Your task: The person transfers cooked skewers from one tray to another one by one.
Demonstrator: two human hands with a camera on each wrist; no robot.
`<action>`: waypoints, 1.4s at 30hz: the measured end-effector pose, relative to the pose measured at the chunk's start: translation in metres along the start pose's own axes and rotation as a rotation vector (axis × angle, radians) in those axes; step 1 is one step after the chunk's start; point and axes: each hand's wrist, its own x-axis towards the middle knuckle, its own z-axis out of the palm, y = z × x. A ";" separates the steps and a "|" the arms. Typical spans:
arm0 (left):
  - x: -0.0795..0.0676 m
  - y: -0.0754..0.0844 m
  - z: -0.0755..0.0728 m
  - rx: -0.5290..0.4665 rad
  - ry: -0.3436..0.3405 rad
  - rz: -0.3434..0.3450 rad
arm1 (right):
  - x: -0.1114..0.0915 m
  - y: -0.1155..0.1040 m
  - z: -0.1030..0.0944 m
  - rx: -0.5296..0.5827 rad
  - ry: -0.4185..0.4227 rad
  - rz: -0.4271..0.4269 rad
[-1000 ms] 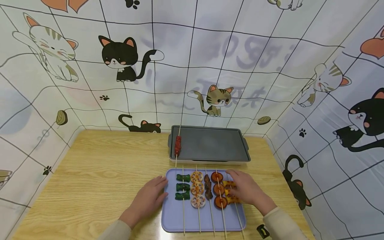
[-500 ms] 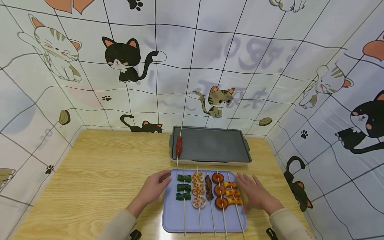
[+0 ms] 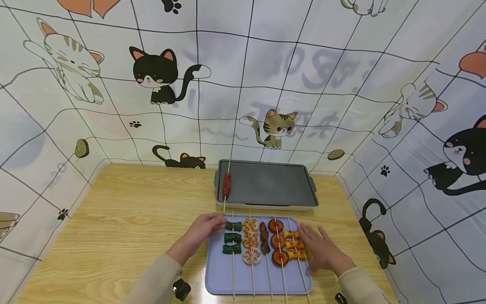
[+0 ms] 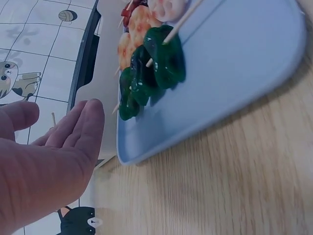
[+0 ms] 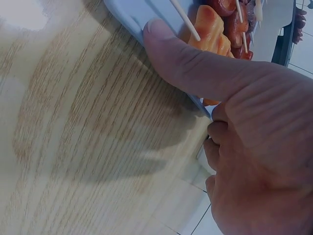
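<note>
My left hand [image 3: 201, 231] is at the tray's far left corner, its fingertips close to the lower stick end of a red meat skewer [image 3: 226, 185]. In the left wrist view the fingers [image 4: 88, 129] are extended, with the thumb apart. That skewer lies on the left of a dark griddle [image 3: 273, 181]. My right hand [image 3: 322, 251] rests at the right edge of the lilac tray [image 3: 220, 274], its thumb over the rim in the right wrist view. On the tray lie green pepper [image 3: 232, 237], lotus root [image 3: 250, 240], brown meat [image 3: 264, 238], round brown-orange slice [image 3: 278, 240] and yellow-orange [image 3: 295, 245] skewers.
The griddle stands just behind the tray on the wooden table [image 3: 144, 211]. A cat-patterned, tile-lined cloth [image 3: 216, 97] rises at the back and sides. Stick ends of several skewers overhang the tray's front edge. Small black objects [image 3: 181, 289] show by the sleeves.
My left hand has left the tray's left edge and moved up and right to the red skewer's stick. The right hand has drawn back from the yellow-orange skewer to the tray's right edge.
</note>
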 end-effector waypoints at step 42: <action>0.032 0.012 0.012 -0.125 0.127 -0.035 | 0.004 0.003 0.004 0.004 0.034 0.012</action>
